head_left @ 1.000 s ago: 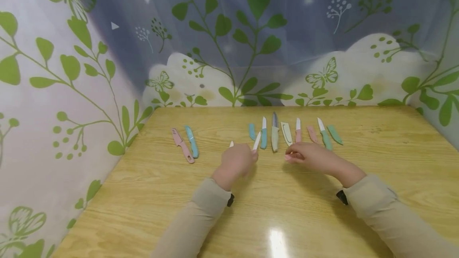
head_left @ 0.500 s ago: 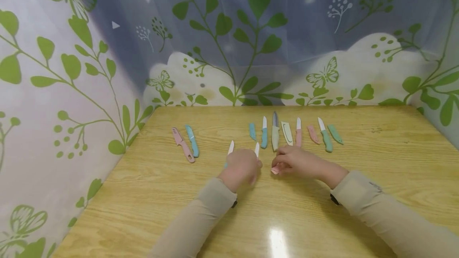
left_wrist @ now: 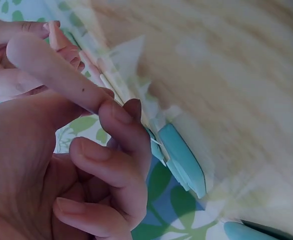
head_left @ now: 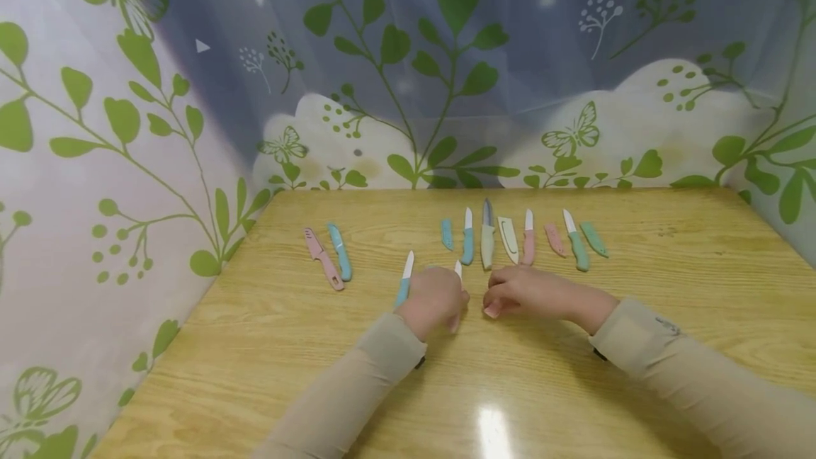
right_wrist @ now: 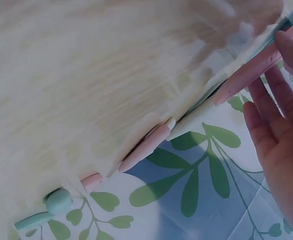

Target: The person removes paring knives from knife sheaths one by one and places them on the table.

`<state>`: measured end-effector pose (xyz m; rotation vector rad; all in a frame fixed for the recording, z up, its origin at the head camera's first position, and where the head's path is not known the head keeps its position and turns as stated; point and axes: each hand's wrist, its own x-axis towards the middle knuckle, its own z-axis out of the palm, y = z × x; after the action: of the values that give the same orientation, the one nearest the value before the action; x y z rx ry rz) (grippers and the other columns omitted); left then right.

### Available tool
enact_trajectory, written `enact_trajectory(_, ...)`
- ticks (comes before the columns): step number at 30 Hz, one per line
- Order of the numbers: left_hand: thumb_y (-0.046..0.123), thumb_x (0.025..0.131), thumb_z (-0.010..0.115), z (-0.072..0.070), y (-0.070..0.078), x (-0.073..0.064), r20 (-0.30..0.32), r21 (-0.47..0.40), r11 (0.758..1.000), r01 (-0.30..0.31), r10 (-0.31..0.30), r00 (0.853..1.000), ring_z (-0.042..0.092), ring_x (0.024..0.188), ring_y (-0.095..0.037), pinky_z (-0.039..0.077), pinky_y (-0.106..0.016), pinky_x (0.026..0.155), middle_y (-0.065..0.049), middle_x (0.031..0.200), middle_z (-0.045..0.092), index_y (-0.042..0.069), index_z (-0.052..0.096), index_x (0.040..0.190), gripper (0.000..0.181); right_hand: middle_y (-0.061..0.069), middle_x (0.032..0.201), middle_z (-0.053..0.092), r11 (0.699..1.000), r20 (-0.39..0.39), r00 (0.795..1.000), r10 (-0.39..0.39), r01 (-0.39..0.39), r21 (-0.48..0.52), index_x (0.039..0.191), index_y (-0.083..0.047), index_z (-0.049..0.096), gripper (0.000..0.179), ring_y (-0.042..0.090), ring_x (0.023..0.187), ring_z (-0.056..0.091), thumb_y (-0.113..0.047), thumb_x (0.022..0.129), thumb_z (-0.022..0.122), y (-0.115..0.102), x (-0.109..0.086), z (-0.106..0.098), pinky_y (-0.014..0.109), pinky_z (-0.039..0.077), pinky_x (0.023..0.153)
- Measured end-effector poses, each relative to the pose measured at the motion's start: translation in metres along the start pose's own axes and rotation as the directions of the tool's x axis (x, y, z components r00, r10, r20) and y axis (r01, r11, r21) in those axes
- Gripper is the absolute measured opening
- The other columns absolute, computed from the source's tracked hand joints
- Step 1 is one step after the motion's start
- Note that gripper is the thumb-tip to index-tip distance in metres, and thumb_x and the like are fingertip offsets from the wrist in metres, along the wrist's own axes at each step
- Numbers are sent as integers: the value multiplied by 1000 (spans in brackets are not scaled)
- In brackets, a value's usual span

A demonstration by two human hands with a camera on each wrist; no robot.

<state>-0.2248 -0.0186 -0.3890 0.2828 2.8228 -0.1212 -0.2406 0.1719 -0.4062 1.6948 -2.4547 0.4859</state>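
Note:
In the head view my left hand (head_left: pixel 436 299) is low over the table, palm down, and its curled fingers hide a knife's handle. The white blade (head_left: pixel 457 269) of that knife sticks out beyond the fingers. Just left of this hand lies a knife with a blue handle (head_left: pixel 403 292) and a white blade. A short way to the right, my right hand (head_left: pixel 525 292) pinches a pink knife sheath (head_left: pixel 491 310) between thumb and fingers. The right wrist view shows the same pink sheath (right_wrist: pixel 254 70) at the thumb.
A row stands behind the hands: a blue sheath (head_left: pixel 447 234), blue knife (head_left: pixel 468 250), cream knife (head_left: pixel 487 243), cream sheath (head_left: pixel 508 239), pink knife (head_left: pixel 528 243), pink sheath (head_left: pixel 554 239), green knife (head_left: pixel 578 250) and green sheath (head_left: pixel 594 239). A pink sheathed knife (head_left: pixel 324 259) and blue one (head_left: pixel 340 253) lie left.
My left hand and its knife have come nearer to me, uncovering the blue-handled knife. The right hand has moved left and nearer with the pink sheath, then slowed close beside the left.

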Motion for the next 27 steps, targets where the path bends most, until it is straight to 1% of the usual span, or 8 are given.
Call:
enact_trajectory(4,44,100,49,1,1,2,20,2,1000,-21,21,1000,49,55,-12,42,-24,51,1,66,58,15,63,59,52,-4,84,64,998,-7,998,-66,66,11,89,-17,73,11,7,78,58,-11,80,77,2,2,0,19,50,70)
enact_trajectory(9,43,98,54,1,4,4,52,55,997,-51,48,997,50,59,-11,44,-23,55,2,69,58,15,64,65,45,-5,83,67,983,-6,984,-180,179,-37,86,-18,74,11,5,76,60,-13,78,80,4,3,2,16,50,70)
enact_trajectory(12,44,97,55,0,7,4,75,81,995,-53,47,996,50,62,-11,46,-23,59,2,71,59,15,64,66,43,-6,84,68,978,13,980,-200,200,-56,87,-17,74,12,4,77,61,-12,77,80,4,2,2,14,49,71)
enact_trajectory(15,44,97,55,-1,8,4,83,93,995,-47,39,996,50,62,-11,48,-24,63,2,71,58,15,65,65,44,-3,87,68,986,52,984,-168,169,4,90,-13,74,14,4,79,63,-6,79,78,2,1,1,12,50,72)
enact_trajectory(20,44,98,53,-1,7,3,71,96,994,-42,35,997,49,61,-10,49,-25,66,3,69,58,16,64,62,47,3,92,68,987,127,989,-71,51,152,95,-6,71,15,7,80,66,3,83,70,-4,0,-1,14,52,72)
enact_trajectory(22,45,98,53,-1,7,4,66,94,995,-41,35,997,49,61,-10,49,-25,65,3,69,58,16,64,60,48,3,93,68,985,144,989,-44,19,173,95,-6,71,15,7,80,67,4,84,69,-5,0,-2,15,52,71)
enact_trajectory(24,45,98,53,0,7,4,67,87,996,-37,31,997,48,60,-9,47,-24,62,3,69,59,17,65,59,49,4,93,68,983,153,988,-37,9,181,95,-6,71,15,7,80,67,4,85,68,-6,1,-2,15,53,71)
enact_trajectory(27,45,97,54,-1,8,3,73,83,996,-25,19,997,47,60,-9,46,-23,60,4,70,59,17,66,59,49,3,91,68,985,149,987,-55,29,168,95,-6,72,15,7,80,67,4,84,69,-6,2,-2,15,52,71)
